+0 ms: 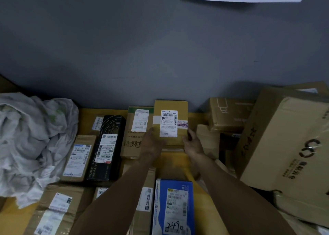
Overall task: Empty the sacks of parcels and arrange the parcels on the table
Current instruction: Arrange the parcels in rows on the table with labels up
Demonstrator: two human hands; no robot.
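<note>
Two hands on one small brown parcel (170, 126) at the counter's (85, 115) 12 o'clock edge!

The left hand (152, 142) clasps the parcel's 9 o'clock side, thumb up along the edge. The right hand (192, 144) curls its fingers round the 3 o'clock side. The parcel sits label up, close to the grey wall and just beside a green-striped parcel (137, 128) at its 9 o'clock. Further toward 9 lies a black box (106, 145), then the crumpled white sack (30, 137). A blue parcel (173, 206) sits at 6 o'clock, and a big carton (284, 145) leans at 3.
</note>
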